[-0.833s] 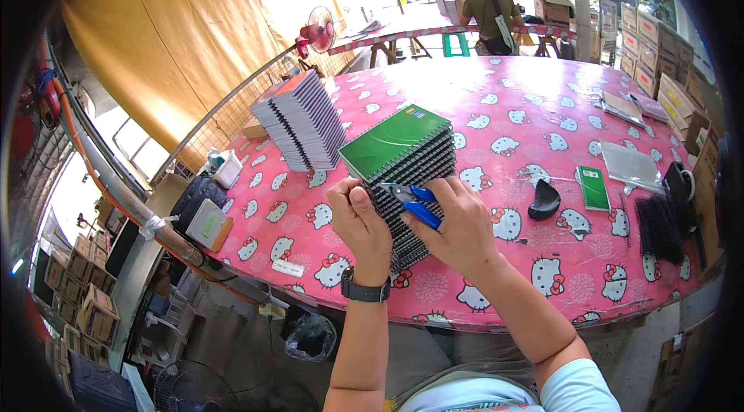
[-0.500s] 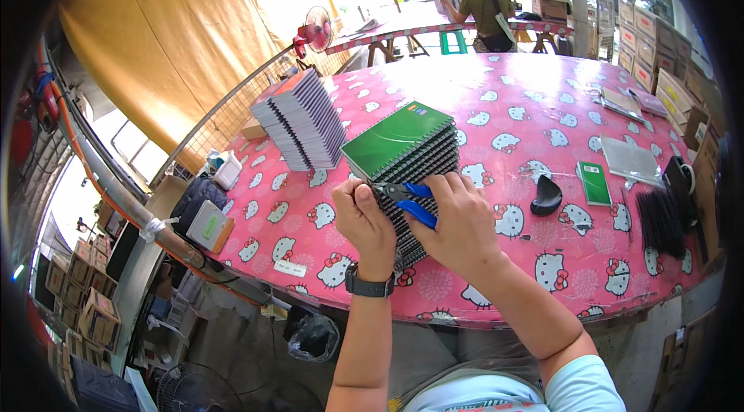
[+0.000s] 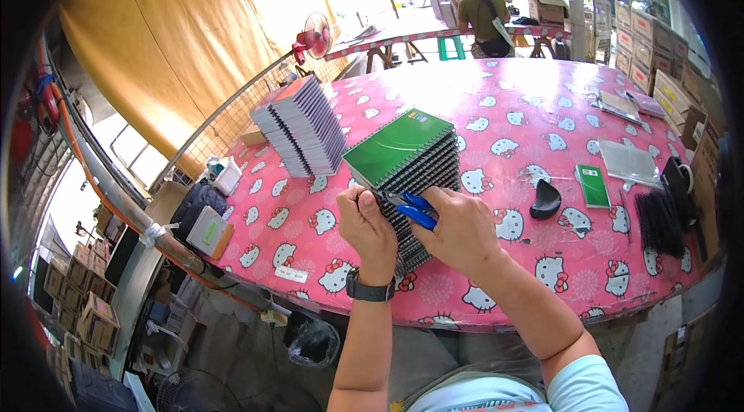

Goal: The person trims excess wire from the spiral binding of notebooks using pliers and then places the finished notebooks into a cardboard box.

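A stack of green spiral notebooks [image 3: 403,147] stands in front of me, its black coil bindings facing me. My right hand [image 3: 463,227] is wrapped round the blue handles of small wire cutters [image 3: 419,216]. Their dark jaws lie at the near left corner of the stack, by the coil ends. Beside the jaws, my left hand [image 3: 367,227] is closed, thumb against curled fingers, at that same corner. What it pinches is hidden. A dark watch [image 3: 370,286] is on my left wrist.
Left of the stack rises a taller pile of spiral notebooks [image 3: 301,129]. To the right lie a black curved object [image 3: 545,199], a small green booklet [image 3: 593,186], clear plastic sleeves [image 3: 629,162] and a bundle of black coils [image 3: 659,224]. A person [image 3: 484,13] sits at a far table.
The cutters' blue handles have come closer together in my right hand. My left hand stays at the stack's corner. The far person's arm and head have shifted.
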Demonstrator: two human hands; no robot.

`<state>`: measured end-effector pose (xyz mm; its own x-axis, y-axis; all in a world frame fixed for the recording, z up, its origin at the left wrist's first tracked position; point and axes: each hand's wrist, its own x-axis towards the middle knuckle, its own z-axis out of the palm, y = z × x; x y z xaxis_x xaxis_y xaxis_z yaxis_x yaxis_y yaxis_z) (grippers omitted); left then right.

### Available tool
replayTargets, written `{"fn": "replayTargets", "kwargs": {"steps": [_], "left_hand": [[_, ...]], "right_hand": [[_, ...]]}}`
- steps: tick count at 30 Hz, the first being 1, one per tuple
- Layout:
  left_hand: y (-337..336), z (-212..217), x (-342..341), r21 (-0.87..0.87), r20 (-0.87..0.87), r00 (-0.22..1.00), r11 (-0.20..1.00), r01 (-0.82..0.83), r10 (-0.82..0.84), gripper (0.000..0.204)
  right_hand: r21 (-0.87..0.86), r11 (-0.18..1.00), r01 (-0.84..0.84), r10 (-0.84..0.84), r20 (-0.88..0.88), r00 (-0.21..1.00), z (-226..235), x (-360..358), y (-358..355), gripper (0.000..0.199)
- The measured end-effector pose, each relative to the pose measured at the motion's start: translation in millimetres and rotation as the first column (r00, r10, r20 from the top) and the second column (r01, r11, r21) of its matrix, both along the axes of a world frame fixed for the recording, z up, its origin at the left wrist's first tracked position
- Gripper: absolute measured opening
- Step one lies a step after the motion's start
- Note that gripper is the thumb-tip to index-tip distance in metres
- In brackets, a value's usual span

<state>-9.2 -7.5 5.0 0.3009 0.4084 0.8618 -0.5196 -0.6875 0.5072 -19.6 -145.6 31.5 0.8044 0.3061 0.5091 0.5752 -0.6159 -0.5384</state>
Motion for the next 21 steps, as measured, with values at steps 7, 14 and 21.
{"fn": "replayTargets", "kwargs": {"steps": [7, 14, 21], "left_hand": [[-1.0, 0.1, 2.6, -0.045, 0.031, 1.000, 0.999, 0.008, -0.007, 0.036], [0.4, -0.8, 2.8, -0.019, 0.025, 1.000, 1.000, -0.012, 0.012, 0.038], [-1.7, 0.3, 1.2, -0.016, 0.023, 1.000, 1.000, -0.007, 0.007, 0.038]], "right_hand": [[0.037, 0.995, 0.087, -0.093, 0.213, 0.973, -10.9, -1.8, -7.7, 0.038], [0.054, 0.992, 0.111, -0.121, 0.226, 0.967, -9.8, -5.1, -5.9, 0.039], [0.024, 0.998, 0.054, -0.058, 0.218, 0.974, -9.4, -3.2, -2.9, 0.032]]}}
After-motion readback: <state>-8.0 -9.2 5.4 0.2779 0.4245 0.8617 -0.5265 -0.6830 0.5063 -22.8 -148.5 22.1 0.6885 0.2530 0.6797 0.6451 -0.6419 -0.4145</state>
